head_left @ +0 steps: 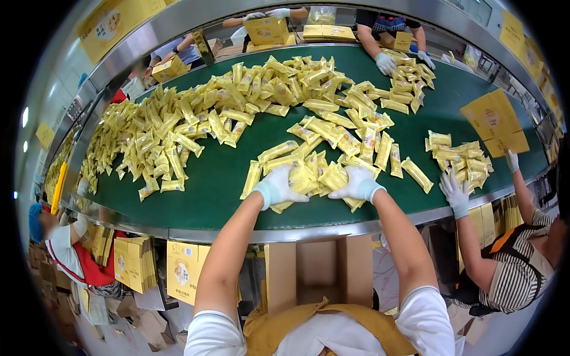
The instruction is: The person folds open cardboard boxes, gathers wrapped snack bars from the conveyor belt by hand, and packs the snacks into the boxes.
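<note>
My left hand (281,184), in a white glove, is curled around several yellow wrapped snack packets (303,178) on the green conveyor belt (219,207). Facing it, my right hand (356,183), also gloved, grips more packets (333,178) from the other side. The held packets bunch together between my palms, and my fingertips are partly hidden among them. Loose packets lie around and behind both hands. Below the belt's metal edge, in front of my body, stands an open cardboard box (289,276).
A large heap of packets (172,118) covers the belt's left and back. At right, a co-worker's gloved hand (455,193) touches a smaller pile (466,163); their other hand holds a yellow carton (496,121). Across the belt, another person's glove (386,63) rests by packets. Folded cartons (135,262) stand lower left.
</note>
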